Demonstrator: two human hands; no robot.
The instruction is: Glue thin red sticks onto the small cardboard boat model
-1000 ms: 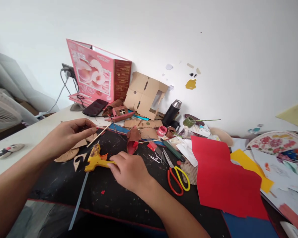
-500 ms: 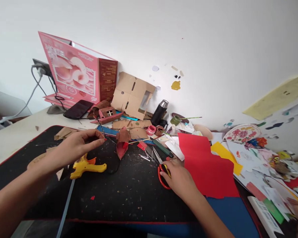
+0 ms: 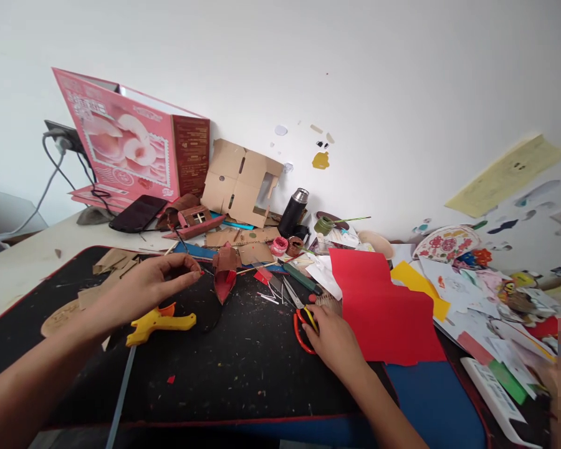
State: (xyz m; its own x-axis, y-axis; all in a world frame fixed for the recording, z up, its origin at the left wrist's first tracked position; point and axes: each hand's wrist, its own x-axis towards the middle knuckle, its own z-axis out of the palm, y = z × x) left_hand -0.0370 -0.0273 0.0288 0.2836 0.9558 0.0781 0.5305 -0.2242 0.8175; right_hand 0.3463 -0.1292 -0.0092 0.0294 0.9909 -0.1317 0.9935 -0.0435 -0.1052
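Note:
My left hand is closed in a pinch above the mat, with a tiny red scrap of paper at its fingertips. My right hand rests on the red-and-yellow handles of the scissors, fingers curled over them; the blades lie on the mat pointing away. Between the hands sits a small red-brown model boat with a curved cover. Below my left hand lies a yellow glue gun, a long glue stick running out of its back. A large red paper sheet lies right of my right hand.
A green craft knife, white strips and cardboard pieces lie beyond the scissors. Farther back stand a black thermos, paint jars, another model boat and a pink box. Papers pile up at right on the black mat's far side.
The view has shifted slightly, so most things appear a little farther left. My left hand has moved slightly closer to the model boat. My right hand stays on the scissors.

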